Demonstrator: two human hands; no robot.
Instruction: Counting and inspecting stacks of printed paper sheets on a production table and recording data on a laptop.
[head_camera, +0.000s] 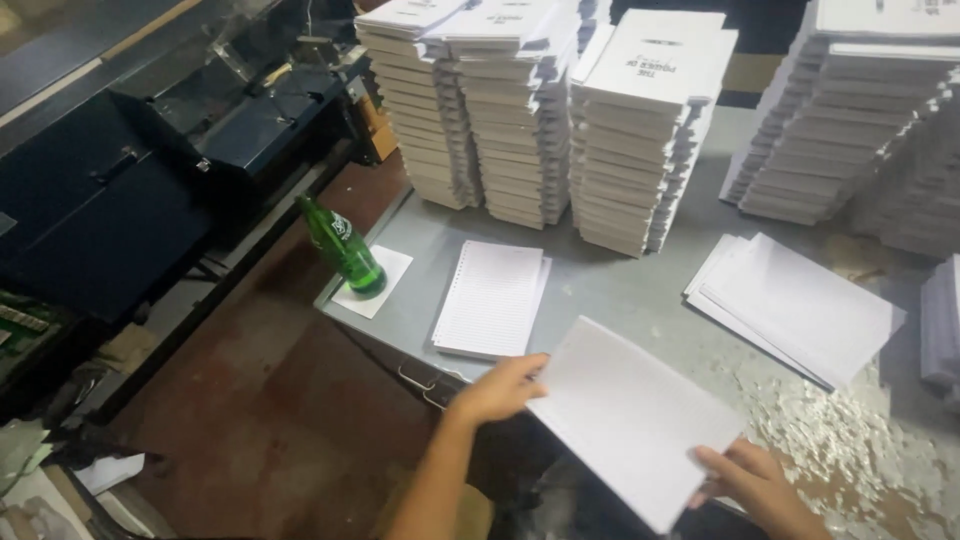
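Both my hands hold a thick bundle of white sheets (630, 415) over the near edge of a grey table (620, 280). My left hand (500, 388) grips the bundle's left edge, my right hand (750, 480) its lower right corner. Just left of the bundle lies a small stack of lined, punched sheets (490, 298). Another flat pile of white sheets (795, 305) lies to the right.
Tall stacks of white booklets (640, 130) stand along the table's back, more at the right (850, 120). A green glass bottle (345, 250) stands on paper at the table's left corner. Paper scraps (830, 430) litter the right side. A dark machine (200, 130) stands left.
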